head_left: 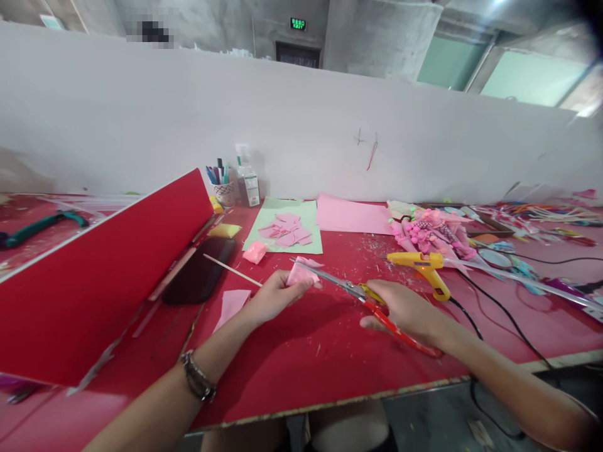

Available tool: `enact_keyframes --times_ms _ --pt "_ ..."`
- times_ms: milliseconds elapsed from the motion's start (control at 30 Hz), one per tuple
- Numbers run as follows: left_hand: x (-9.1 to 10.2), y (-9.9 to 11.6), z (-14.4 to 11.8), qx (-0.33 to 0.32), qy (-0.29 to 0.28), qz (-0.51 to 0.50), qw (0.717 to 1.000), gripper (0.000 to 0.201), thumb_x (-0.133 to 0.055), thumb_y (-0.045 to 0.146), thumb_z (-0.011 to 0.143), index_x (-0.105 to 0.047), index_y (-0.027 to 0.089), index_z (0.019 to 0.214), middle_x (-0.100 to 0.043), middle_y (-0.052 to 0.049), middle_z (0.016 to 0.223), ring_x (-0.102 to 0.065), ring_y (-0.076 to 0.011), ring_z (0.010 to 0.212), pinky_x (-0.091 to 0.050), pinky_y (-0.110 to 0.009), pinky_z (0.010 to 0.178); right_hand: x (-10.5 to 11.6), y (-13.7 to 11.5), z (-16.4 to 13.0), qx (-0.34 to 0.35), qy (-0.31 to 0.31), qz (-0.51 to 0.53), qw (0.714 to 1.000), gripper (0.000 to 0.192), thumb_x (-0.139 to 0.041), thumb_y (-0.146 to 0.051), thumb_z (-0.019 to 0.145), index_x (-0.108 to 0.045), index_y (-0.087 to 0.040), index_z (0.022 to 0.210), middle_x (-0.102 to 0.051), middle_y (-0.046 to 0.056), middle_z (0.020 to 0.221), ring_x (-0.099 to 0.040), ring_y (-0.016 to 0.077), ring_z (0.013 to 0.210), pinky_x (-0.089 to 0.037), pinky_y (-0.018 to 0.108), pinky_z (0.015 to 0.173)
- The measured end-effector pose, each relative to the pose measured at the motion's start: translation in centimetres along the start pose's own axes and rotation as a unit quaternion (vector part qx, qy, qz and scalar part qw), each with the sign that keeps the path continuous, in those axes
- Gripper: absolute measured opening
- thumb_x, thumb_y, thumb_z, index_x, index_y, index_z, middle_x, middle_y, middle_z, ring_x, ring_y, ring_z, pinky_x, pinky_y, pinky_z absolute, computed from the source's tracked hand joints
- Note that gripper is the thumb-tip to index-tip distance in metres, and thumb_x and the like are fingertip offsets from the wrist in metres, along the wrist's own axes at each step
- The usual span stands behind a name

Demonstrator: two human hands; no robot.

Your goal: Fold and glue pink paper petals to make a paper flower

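Above the red bench (282,364), pinching a pink piece (298,275) between closed fingers (296,290) of the left hand (273,298); gripping red-handled scissors (350,287) in the right hand (407,307), with fingers wrapped round the handles and blades against the piece.

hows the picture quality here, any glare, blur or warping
Head view, upper right: pale glare streaks, and the very corner goes dark; head view, upper left: a pixelated patch; head view, right: the red tabletop washes out paler; head view, centre: the scissors and left hand read clearly enough, though fine detail is soft.
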State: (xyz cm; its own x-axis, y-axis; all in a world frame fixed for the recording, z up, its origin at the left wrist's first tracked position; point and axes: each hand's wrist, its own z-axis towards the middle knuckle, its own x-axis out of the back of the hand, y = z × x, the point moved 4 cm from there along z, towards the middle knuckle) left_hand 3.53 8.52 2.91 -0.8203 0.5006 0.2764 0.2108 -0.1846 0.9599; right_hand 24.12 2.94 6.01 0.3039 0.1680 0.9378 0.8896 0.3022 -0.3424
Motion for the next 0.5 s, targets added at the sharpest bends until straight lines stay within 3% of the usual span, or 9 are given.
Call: enact_keyframes --times_ms 133,233,333,500 --pt "0.12 0.05 0.28 -0.018 0.003 -0.02 1.0 0.027 -0.048 0.038 0.079 -0.059 0.015 0.071 -0.041 0.006 0.044 -0.038 -0.0054 0.039 -0.031 -0.02 0.045 0.01 -0.07 0.06 -0.006 0.003 0.009 1.0 0.032 -0.052 -0.049 0.072 -0.044 -0.019 0.07 -0.055 0.002 0.071 -0.049 0.0144 0.061 -0.032 0.024 0.054" --pt "0.29 0.16 0.45 -0.038 -0.007 -0.066 0.997 0.023 -0.053 0.037 0.075 -0.055 0.016 0.082 -0.055 0.003 0.064 -0.044 -0.0044 0.039 -0.035 -0.02 0.045 0.08 -0.2 0.03 -0.009 0.009 0.007 1.0 0.032 -0.053 -0.048 0.071 -0.044 -0.018 0.068 -0.055 0.002 0.069 -0.048 0.0139 0.061 -0.031 0.024 0.053" --pt "0.19 0.3 0.43 -0.044 -0.019 -0.093 0.995 0.028 -0.051 0.038 0.077 -0.054 0.019 0.096 -0.057 0.0 0.079 -0.047 -0.0044 0.04 -0.037 -0.02 0.043 0.0 -0.23 0.06 -0.012 0.016 -0.007 1.0 0.031 -0.054 -0.048 0.07 -0.046 -0.018 0.069 -0.056 0.003 0.071 -0.049 0.0147 0.062 -0.031 0.024 0.053" --pt "0.08 0.23 0.29 -0.017 0.054 -0.118 0.991 0.022 -0.047 0.036 0.08 -0.059 0.017 0.082 -0.046 0.005 0.051 -0.037 -0.0037 0.036 -0.031 -0.017 0.039 -0.42 -0.33 0.23 -0.007 0.018 -0.028 0.999 0.03 -0.054 -0.047 0.071 -0.045 -0.018 0.065 -0.055 0.002 0.067 -0.048 0.0141 0.058 -0.029 0.025 0.051"
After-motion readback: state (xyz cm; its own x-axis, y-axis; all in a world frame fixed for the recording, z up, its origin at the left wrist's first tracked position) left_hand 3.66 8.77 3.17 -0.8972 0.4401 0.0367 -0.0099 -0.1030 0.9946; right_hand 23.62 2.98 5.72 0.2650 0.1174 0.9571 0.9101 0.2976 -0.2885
